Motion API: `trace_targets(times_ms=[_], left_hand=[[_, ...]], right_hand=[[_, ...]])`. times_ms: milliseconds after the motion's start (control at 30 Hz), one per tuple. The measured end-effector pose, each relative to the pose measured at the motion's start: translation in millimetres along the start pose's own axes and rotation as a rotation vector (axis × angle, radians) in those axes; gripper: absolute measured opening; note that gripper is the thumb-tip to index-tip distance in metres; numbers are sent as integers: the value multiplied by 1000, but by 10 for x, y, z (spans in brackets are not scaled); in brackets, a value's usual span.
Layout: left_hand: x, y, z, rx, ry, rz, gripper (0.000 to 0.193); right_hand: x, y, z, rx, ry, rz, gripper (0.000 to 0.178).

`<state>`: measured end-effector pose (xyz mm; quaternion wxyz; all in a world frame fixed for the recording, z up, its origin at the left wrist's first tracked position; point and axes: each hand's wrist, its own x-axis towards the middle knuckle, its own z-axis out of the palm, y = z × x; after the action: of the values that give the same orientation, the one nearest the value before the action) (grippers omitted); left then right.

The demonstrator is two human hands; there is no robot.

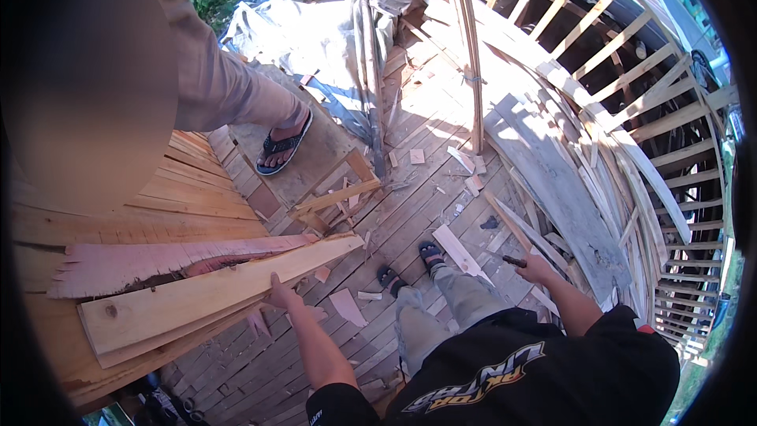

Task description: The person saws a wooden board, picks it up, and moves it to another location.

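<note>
A long pale plank (221, 288) lies over other boards on the wooden stack at the left. My left hand (281, 295) is closed on its near edge, thumb on the upper face and the other fingers mostly hidden beneath. Just beyond that plank lies a pinkish board (158, 262) with a split, rough edge. Out to the right, my right hand (538, 269) is closed round a slim, dark-handled tool (512, 261) that points left; its exact kind is too small to make out.
Another person's sandalled foot (281, 144) rests on a wooden stand (315, 159). Offcuts (347, 306) litter the plank floor (410, 205). A wooden post (475, 87) rises beyond my feet. Long boards (560, 189) pile along the slatted railing (631, 95) at right.
</note>
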<state>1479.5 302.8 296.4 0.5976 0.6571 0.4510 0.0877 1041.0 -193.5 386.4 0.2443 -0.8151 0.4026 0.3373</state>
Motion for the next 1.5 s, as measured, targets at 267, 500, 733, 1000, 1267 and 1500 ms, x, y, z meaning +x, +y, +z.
trace_targets(times_ms=[267, 500, 733, 1000, 1267, 1500], left_hand=[[-213, 316, -98, 52, -62, -56, 79], [-75, 384, -179, 91, -242, -46, 85], [-164, 277, -143, 210, -217, 3, 90], [225, -833, -628, 746, -1066, -364, 59], [-1306, -1331, -360, 1190, -1432, -84, 26], [-2559, -1273, 79, 1145, -1449, 153, 17]], right_hand=[[-282, -72, 427, 149, 29, 51, 31], [-579, -81, 784, 232, 86, 103, 30], [-949, -5, 1237, 344, 128, 248, 31], [-1268, 168, 1961, 480, 174, 330, 29], [-1765, 277, 2498, 789, 128, 531, 37], [-2347, 846, 3007, 1024, 201, 668, 38]])
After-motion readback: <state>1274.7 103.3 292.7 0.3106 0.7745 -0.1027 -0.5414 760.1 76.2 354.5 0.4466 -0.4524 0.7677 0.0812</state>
